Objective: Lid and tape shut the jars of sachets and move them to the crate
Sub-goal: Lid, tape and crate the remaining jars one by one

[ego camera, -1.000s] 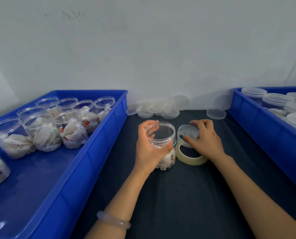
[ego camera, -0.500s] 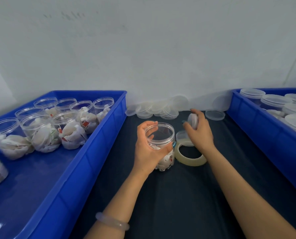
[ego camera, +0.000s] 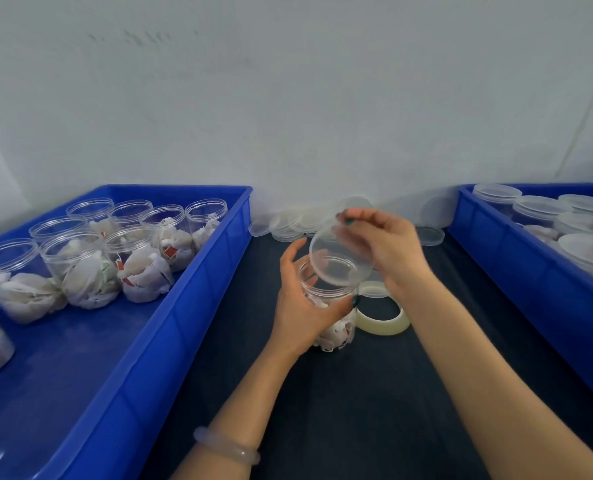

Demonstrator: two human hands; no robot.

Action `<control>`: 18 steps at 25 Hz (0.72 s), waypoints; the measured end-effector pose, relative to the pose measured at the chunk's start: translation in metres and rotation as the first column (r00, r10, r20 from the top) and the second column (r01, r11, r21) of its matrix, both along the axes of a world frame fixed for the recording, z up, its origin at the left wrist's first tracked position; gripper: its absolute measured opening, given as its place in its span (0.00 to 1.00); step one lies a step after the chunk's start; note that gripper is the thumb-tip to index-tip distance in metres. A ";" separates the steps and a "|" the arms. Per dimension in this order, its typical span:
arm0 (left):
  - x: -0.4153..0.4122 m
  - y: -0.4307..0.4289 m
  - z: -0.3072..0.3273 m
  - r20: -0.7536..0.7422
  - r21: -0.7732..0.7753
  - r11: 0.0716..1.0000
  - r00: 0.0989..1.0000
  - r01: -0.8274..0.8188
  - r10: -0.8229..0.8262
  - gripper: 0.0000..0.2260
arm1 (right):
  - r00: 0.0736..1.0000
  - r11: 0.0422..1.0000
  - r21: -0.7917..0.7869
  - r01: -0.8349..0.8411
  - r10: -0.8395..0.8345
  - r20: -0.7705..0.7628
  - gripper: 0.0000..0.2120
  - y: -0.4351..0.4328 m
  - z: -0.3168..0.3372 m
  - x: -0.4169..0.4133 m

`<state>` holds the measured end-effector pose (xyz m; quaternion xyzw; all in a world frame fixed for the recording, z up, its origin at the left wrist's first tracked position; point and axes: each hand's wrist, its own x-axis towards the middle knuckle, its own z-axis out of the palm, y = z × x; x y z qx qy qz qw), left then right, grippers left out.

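Grips the open jar of sachets (ego camera: 336, 334) with the left hand (ego camera: 300, 306), fingers and thumb curled round its wall. Pinches a clear lid (ego camera: 336, 261) by its far edge with the right hand (ego camera: 390, 251), tilted over the jar's mouth. Just under the right wrist, a tape roll (ego camera: 387, 323). Left of the left hand, a blue crate (ego camera: 191, 299) of open jars (ego camera: 80, 271); right of the right hand, a second crate (ego camera: 530, 292) with lidded jars (ego camera: 537, 209).

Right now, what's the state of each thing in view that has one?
jar, unlidded, upright on the mat, sachets inside.
lid, tilted over the jar mouth, not seated.
left hand, grips the jar.
right hand, pinches the lid.
tape roll, flat on the mat beside the jar.
left crate jars, unlidded.
right crate jars, lidded; tape cannot tell.
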<state>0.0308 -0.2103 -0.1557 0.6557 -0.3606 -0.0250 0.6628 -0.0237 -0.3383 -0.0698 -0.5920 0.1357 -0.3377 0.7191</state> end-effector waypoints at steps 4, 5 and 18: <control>-0.004 0.000 0.000 0.030 0.005 1.000 0.999 0.023 -0.023 0.48 | 0.977 0.923 -0.381 0.045 -0.120 -0.176 0.13 0.016 -0.021 -0.004; -0.004 0.000 0.000 0.028 0.005 0.999 0.999 0.032 -0.032 0.47 | 0.971 0.911 -0.406 0.069 -0.154 -0.181 0.13 0.016 -0.024 -0.005; -0.001 0.006 0.001 -0.035 -0.016 0.999 0.999 0.030 -0.030 0.35 | 0.966 0.900 -0.355 -0.254 0.218 -0.140 0.15 0.015 -0.065 -0.029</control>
